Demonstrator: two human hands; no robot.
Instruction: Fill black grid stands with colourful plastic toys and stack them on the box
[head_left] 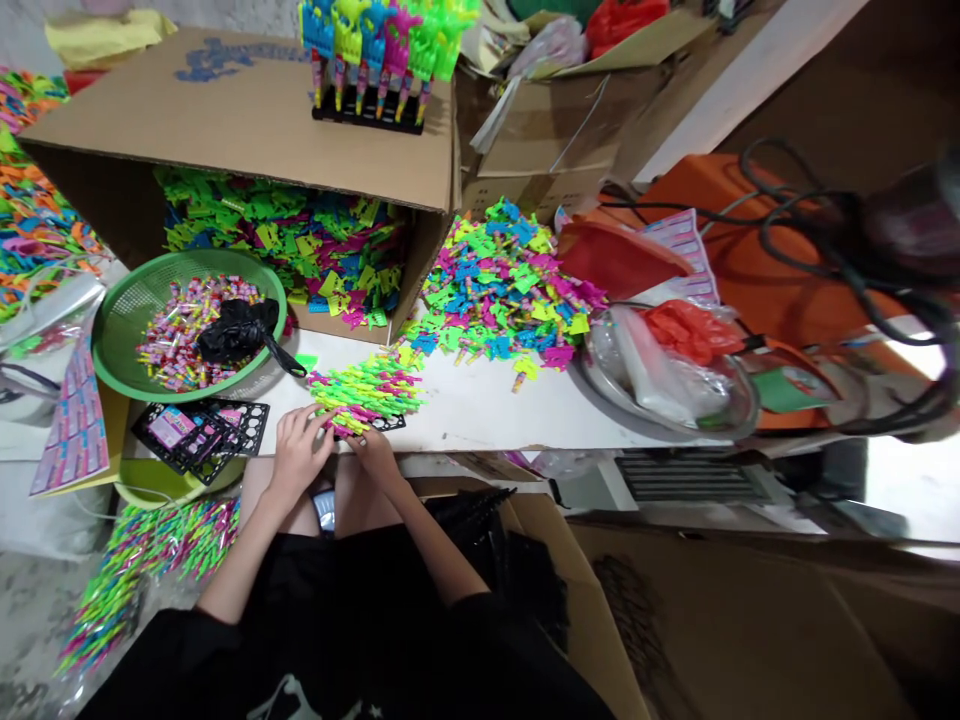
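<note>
A dense bunch of green, yellow and pink plastic toys (367,388) stands at the table's near edge, over a black perforated tray (393,423). My left hand (301,448) is at the bunch's near-left corner, its bent fingers closed against the pink toys. Beside it, my right hand (375,455) curls in at the near side, fingertips pressed together by the pink and yellow ends. What the right fingers pinch is too small to tell. To the left, a green basket (112,350) holds many small candy tubes (180,345) and a black plastic bag (236,330).
An open cardboard box (247,130) full of plastic toys stands behind, with a filled display rack (367,120) on top. A loose toy pile (502,290) lies right of it. Farther right is a metal basin (739,415) with bags. Black trays (251,430) lie left.
</note>
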